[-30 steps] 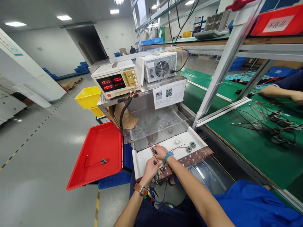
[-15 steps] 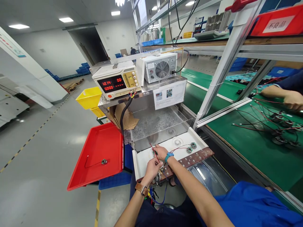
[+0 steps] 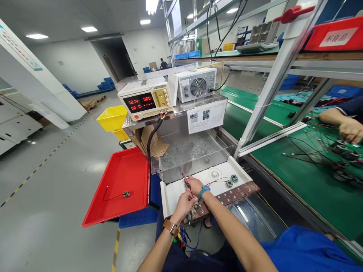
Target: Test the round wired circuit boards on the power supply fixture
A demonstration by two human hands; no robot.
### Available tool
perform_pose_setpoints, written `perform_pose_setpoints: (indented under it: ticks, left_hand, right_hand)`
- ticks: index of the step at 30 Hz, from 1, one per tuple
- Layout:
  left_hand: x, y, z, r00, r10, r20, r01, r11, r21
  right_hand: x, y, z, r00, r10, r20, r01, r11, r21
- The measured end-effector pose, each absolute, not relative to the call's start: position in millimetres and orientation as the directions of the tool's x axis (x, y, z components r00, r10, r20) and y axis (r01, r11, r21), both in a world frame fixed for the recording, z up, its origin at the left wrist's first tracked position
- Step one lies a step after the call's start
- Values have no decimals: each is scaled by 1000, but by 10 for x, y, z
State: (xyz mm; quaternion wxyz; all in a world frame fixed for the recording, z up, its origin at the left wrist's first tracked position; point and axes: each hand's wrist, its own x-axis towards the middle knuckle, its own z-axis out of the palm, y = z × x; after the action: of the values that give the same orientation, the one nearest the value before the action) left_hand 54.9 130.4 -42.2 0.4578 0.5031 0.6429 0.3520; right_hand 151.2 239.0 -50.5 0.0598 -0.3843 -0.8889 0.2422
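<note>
My right hand (image 3: 195, 186), with a blue band at the wrist, is closed on a small round motor (image 3: 186, 184) with a green board, mostly hidden by the fingers. Its red wire (image 3: 191, 193) loops up and then down to my left hand (image 3: 185, 204), which pinches the wire end just above a brown terminal strip (image 3: 224, 196). Both hands are over a white tray (image 3: 204, 178). Two similar motors (image 3: 231, 180) with red wires lie at the tray's right end. One more motor (image 3: 126, 194) rests in a red tray (image 3: 130, 166) to the left.
Behind the white tray stands a clear plastic guard (image 3: 195, 162). A power supply (image 3: 144, 100) with red digits sits on the metal shelf above. At right, another person's hand (image 3: 351, 129) is by wired motors (image 3: 344, 156) on a green belt (image 3: 300, 170).
The whole view has shifted slightly, so things appear a little lower and further right. Both hands keep almost the same grip. Some digits on the power supply differ.
</note>
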Motion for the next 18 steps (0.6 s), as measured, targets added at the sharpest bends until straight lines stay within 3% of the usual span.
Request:
perform_pose_setpoints:
  ticks: [18]
  left_hand:
    - [578,1258,-366,-129,966,-226,304,255,918]
  right_hand:
    - [1476,2355,-501,-691,720,-60,647,579,-497]
